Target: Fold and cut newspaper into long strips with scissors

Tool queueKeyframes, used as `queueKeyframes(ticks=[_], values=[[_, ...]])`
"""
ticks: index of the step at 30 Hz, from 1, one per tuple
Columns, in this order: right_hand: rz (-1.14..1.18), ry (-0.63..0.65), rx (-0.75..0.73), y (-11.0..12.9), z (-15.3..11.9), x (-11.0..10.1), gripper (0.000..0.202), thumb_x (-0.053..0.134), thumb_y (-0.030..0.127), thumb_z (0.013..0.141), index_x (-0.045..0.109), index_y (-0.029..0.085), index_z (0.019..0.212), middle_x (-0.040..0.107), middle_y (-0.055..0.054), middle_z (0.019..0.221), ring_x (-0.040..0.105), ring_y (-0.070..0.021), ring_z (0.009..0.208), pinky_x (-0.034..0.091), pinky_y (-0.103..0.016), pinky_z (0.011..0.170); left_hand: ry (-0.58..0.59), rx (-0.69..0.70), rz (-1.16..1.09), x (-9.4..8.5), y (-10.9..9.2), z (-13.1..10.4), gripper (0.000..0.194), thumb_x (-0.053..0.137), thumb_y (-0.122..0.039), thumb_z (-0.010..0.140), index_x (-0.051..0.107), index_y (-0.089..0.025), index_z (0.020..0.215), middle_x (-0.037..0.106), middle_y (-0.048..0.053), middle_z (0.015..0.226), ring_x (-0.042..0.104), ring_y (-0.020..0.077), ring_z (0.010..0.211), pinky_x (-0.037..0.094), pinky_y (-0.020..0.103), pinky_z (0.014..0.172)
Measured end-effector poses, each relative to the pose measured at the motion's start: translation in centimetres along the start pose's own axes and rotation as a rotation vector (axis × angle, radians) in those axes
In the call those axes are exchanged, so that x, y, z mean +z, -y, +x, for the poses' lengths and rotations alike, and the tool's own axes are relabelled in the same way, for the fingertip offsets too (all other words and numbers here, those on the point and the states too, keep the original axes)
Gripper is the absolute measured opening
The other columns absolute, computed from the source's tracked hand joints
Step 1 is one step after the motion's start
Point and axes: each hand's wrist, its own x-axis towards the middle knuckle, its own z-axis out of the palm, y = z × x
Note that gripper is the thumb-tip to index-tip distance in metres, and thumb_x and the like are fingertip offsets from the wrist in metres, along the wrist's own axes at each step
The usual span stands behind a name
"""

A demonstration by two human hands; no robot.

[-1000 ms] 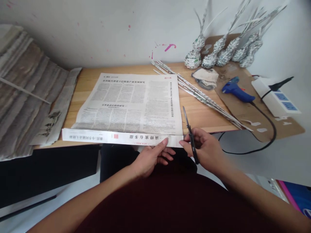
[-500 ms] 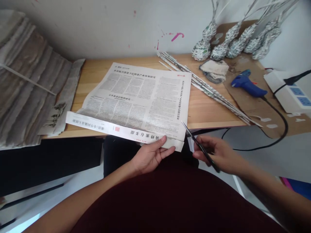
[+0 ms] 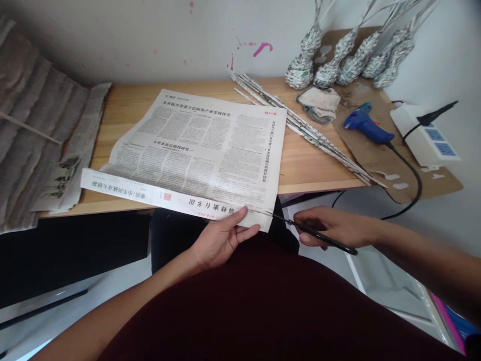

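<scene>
A newspaper sheet point(image 3: 210, 150) lies on the wooden table, its near edge folded up into a pale strip that juts past the table's front. My left hand point(image 3: 221, 238) grips this folded strip near its right end, thumb on top and fingers beneath. Black-handled scissors point(image 3: 323, 235) are in my right hand point(image 3: 330, 225), just right of the sheet. Their blades point left and reach the fold line at the sheet's right edge. Whether the blades are parted, I cannot tell.
Rolled paper sticks point(image 3: 319, 140) lie right of the sheet. Behind stand several woven paper gourd shapes point(image 3: 300, 70) and a folded cloth point(image 3: 319, 104). A blue glue gun point(image 3: 368, 125) rests on cardboard beside a white power strip point(image 3: 424, 133). Stacked newspapers point(image 3: 33, 125) fill the left side.
The scissors have swung from pointing up and left to lying along the fold, their tips now at the paper's edge. My left hand keeps its grip. The whole view has shifted slightly.
</scene>
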Motion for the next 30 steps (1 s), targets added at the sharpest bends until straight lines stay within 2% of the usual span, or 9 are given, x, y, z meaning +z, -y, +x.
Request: queueKeyframes(ticks=[6, 11, 17, 24, 30], values=[[-0.140, -0.027, -0.052, 0.74, 1.04, -0.09, 0.043, 0.067, 0.061, 0.087, 0.053, 0.021, 0.076, 0.052, 0.003, 0.063, 0.046, -0.0125, 0.058, 0.037, -0.027, 0.054, 0.003, 0.002, -0.004, -0.13, -0.01, -0.11, 0.053, 0.071, -0.015, 0.090, 0.057, -0.027, 0.140, 0.068, 0.006, 0.137, 0.072, 0.0188, 0.106, 0.066, 0.031, 0.086], [-0.149, -0.026, -0.078, 0.86, 0.98, 0.08, 0.040, 0.068, 0.056, 0.089, 0.052, 0.021, 0.077, 0.050, 0.004, 0.063, 0.043, -0.0116, 0.057, 0.032, -0.027, 0.053, 0.009, -0.013, -0.014, -0.29, -0.05, -0.10, 0.051, 0.071, -0.016, 0.090, 0.058, -0.024, 0.139, 0.068, 0.007, 0.135, 0.073, 0.0189, 0.103, 0.066, 0.032, 0.086], [-0.147, -0.017, -0.072, 1.03, 1.16, 0.34, 0.043, 0.067, 0.058, 0.088, 0.051, 0.020, 0.077, 0.046, 0.005, 0.065, 0.038, -0.0106, 0.058, 0.030, -0.026, 0.052, 0.020, -0.015, -0.026, -0.49, 0.00, -0.03, 0.049, 0.072, -0.016, 0.090, 0.060, -0.024, 0.137, 0.070, 0.007, 0.133, 0.074, 0.0193, 0.102, 0.066, 0.032, 0.087], [-0.148, -0.029, -0.090, 1.09, 1.18, 0.35, 0.043, 0.066, 0.060, 0.088, 0.050, 0.022, 0.076, 0.048, 0.005, 0.063, 0.042, -0.0117, 0.058, 0.032, -0.027, 0.053, 0.013, -0.026, -0.027, -0.41, -0.07, -0.10, 0.048, 0.070, -0.016, 0.091, 0.060, -0.023, 0.137, 0.070, 0.008, 0.133, 0.074, 0.0194, 0.101, 0.066, 0.031, 0.085], [-0.182, -0.020, -0.089, 1.04, 1.10, 0.37, 0.044, 0.065, 0.060, 0.089, 0.048, 0.021, 0.075, 0.043, 0.005, 0.065, 0.036, -0.0111, 0.058, 0.029, -0.028, 0.053, 0.015, -0.026, -0.026, -0.51, -0.11, -0.06, 0.047, 0.071, -0.016, 0.090, 0.061, -0.022, 0.136, 0.069, 0.008, 0.133, 0.074, 0.0196, 0.102, 0.066, 0.032, 0.086]])
